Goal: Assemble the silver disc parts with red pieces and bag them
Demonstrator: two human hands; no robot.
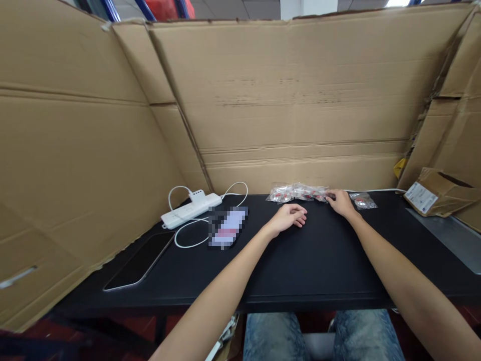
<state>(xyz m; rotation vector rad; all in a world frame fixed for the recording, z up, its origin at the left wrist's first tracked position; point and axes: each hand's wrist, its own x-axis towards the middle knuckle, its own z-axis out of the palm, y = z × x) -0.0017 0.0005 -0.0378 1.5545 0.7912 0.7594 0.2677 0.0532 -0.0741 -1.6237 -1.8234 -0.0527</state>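
Note:
A row of small clear plastic packets (296,192) with red bits inside lies along the back of the black table. My right hand (341,202) is at the row's right end, its thumb and fingertips closed on the edge of a packet there. Just right of that hand, a single clear packet (363,200) with a red piece lies flat on its own. My left hand (287,219) rests on the table in front of the row, apart from the packets. Its fingers are loosely bent with nothing visible in them.
A phone (228,228) with a lit, blurred screen lies left of my hands. Behind it are a white power strip (192,209) and cables. A dark tablet-like slab (141,263) is at the left. An open cardboard box (443,193) stands right. Cardboard walls (293,115) enclose the table.

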